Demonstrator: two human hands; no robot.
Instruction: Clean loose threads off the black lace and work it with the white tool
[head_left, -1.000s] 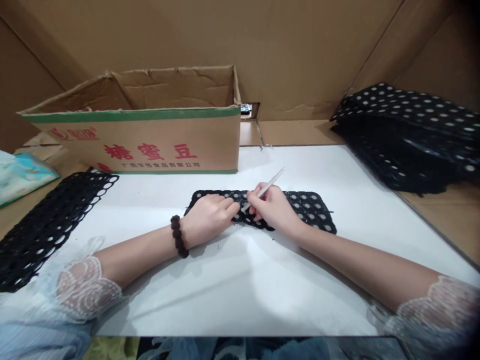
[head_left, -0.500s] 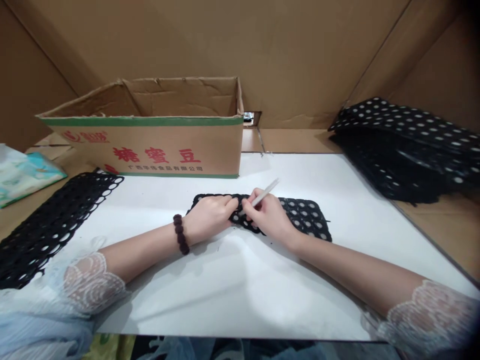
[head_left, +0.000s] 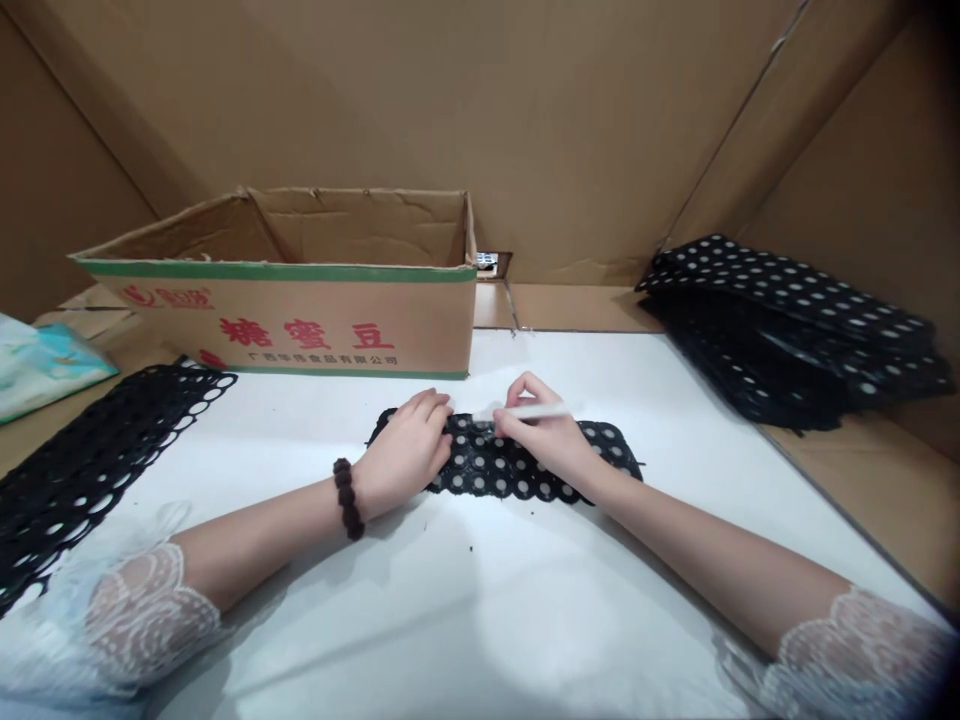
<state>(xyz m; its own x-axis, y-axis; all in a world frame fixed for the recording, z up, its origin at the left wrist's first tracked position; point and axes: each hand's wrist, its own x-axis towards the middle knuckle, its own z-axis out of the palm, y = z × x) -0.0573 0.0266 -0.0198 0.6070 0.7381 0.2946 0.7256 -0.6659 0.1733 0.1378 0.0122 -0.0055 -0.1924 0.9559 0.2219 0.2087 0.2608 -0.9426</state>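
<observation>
A black sheet with rows of pale round dots (head_left: 480, 465) lies flat on the white board. My left hand (head_left: 409, 445), with a dark beaded band at the wrist, rests on the sheet's left part with its fingers stretched out. In my right hand (head_left: 544, 430) a slim white pen-like tool (head_left: 551, 410) is pinched between thumb and fingers. The tool's left end is over the upper middle of the sheet; whether it touches is hard to tell because it is blurred.
An open cardboard box (head_left: 300, 315) stands behind the sheet to the left. On the left lie a black sheet full of round holes (head_left: 97, 450) and a tissue pack (head_left: 52, 370). Several dotted black sheets (head_left: 795, 330) are piled at the right. Cardboard walls (head_left: 570, 130) surround the white board (head_left: 450, 600).
My left hand has loosened from a closed grip and lies flatter, a little further left. My right hand has tilted the white tool nearly level and brought it to the sheet's upper edge. The view has shifted slightly.
</observation>
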